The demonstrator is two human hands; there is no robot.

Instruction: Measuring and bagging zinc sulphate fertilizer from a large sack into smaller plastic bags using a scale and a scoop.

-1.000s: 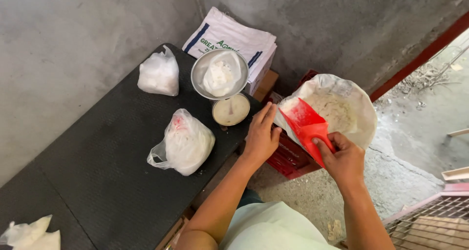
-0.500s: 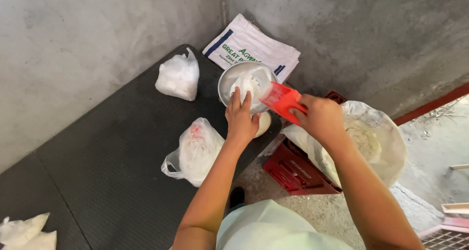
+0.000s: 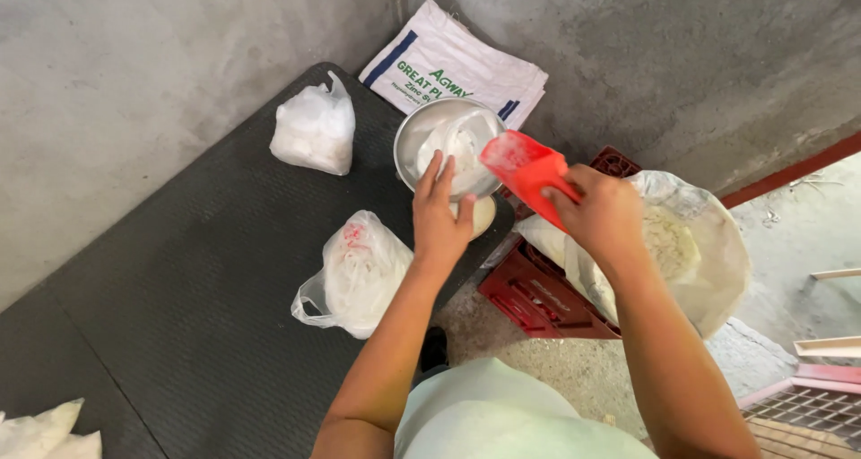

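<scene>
Red scoop tipped over a metal bowl, upper centre of the frame.
The right hand (image 3: 603,217) grips the red scoop (image 3: 525,168), its mouth over the metal bowl (image 3: 421,136). The left hand (image 3: 439,217), fingers spread, holds open the clear bag (image 3: 457,145) lining the bowl. A tied white bag (image 3: 359,275) lies just below-left.

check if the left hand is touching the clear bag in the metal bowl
Touching: the head view shows the left hand with fingers lying on the clear bag at the metal bowl rim.

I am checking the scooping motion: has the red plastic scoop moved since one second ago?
Yes. The red plastic scoop went from over the open white sack on the right to the round metal bowl on the table.
</scene>
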